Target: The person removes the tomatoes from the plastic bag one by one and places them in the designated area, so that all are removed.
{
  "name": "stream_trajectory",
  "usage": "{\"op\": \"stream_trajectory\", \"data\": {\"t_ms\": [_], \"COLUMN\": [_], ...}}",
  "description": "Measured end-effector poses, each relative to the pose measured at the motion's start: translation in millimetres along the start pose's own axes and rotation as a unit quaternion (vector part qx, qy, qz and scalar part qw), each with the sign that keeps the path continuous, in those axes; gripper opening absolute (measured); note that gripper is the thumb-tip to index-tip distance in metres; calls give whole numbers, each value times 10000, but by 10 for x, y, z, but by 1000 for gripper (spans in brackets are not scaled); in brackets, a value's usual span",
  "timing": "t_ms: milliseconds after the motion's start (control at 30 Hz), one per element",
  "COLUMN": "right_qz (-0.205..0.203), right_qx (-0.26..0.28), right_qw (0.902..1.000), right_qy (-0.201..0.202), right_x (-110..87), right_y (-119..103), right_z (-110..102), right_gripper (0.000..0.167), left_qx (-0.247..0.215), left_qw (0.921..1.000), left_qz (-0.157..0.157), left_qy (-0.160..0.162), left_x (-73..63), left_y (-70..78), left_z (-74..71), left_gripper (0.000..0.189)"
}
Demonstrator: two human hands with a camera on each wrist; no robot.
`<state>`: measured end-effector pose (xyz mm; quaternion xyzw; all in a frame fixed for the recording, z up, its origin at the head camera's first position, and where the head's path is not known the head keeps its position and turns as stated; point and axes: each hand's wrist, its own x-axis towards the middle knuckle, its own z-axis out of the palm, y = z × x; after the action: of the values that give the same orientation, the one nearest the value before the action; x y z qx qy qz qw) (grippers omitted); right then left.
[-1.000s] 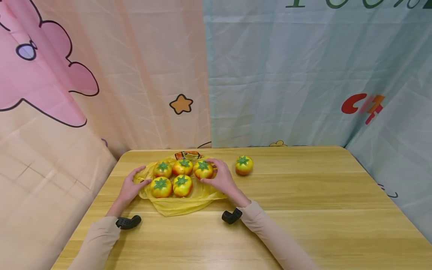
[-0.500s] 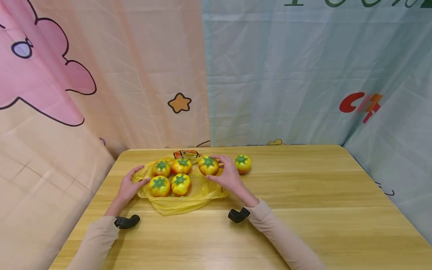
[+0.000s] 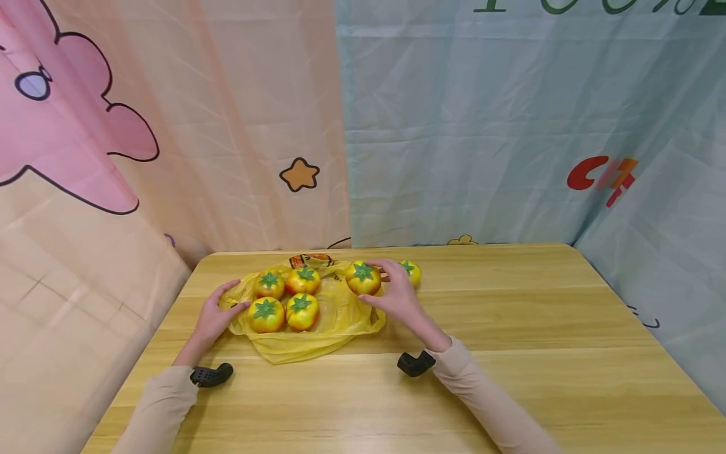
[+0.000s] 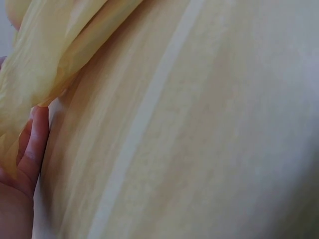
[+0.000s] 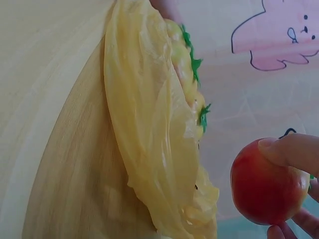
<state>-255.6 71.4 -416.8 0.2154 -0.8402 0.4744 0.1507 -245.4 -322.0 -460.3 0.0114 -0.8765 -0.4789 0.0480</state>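
Note:
My right hand [image 3: 397,293] holds a yellow-red tomato [image 3: 363,278] with a green leafy top, between thumb and fingers, raised over the right side of a yellow plastic bag [image 3: 340,309]. Seen from the right wrist, the tomato's red underside [image 5: 261,186] hangs clear of the bag. My left hand [image 3: 212,315] is at the bag's left edge, thumb and fingers spread apart, the thumb tip right by the front left tomato [image 3: 266,314]. Bag film [image 4: 45,64] partly covers its fingers in the left wrist view. Several tomatoes [image 3: 302,311] sit on the spread bag.
Another tomato [image 3: 411,273] stands on the wooden table [image 3: 510,328] right of the bag, partly hidden behind my right hand. The bag's printed orange-and-black patch [image 3: 311,260] lies near the table's back edge. A printed curtain [image 3: 482,126] hangs behind.
My right hand has lifted the back right tomato off the bag and carried it to the right, now overlapping the lone tomato. My left hand has stayed at the bag's edge.

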Motion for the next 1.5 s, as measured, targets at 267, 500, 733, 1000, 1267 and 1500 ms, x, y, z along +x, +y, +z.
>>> {"op": "stream_trajectory", "data": {"t_ms": [267,500,733,1000,1267,1500], "right_qz": [114,2,-75,-3,166,164], "right_qx": [187,77,-26,-177,-349,-495], "right_qw": [9998,9999,9992,9985,9975,9963], "right_qy": [-4,143,379,512,594,689], "right_x": [-54,-99,-190,-254,-300,-268], "right_y": [56,112,230,339,446,545], "right_z": [-166,-297,-425,-588,-762,-910], "right_gripper": [60,61,63,63,64,65], "left_qx": [-27,-41,5,-22,12,-52], "left_qw": [10000,9999,9999,9999,9998,9998], "left_qz": [34,93,159,112,192,207], "left_qy": [-2,26,28,29,75,64], "left_x": [-1,5,10,3,8,0], "left_y": [-23,-32,-25,-21,-49,-41], "left_z": [-7,-6,3,-10,-16,-14], "left_gripper": [71,70,71,71,69,69]}}
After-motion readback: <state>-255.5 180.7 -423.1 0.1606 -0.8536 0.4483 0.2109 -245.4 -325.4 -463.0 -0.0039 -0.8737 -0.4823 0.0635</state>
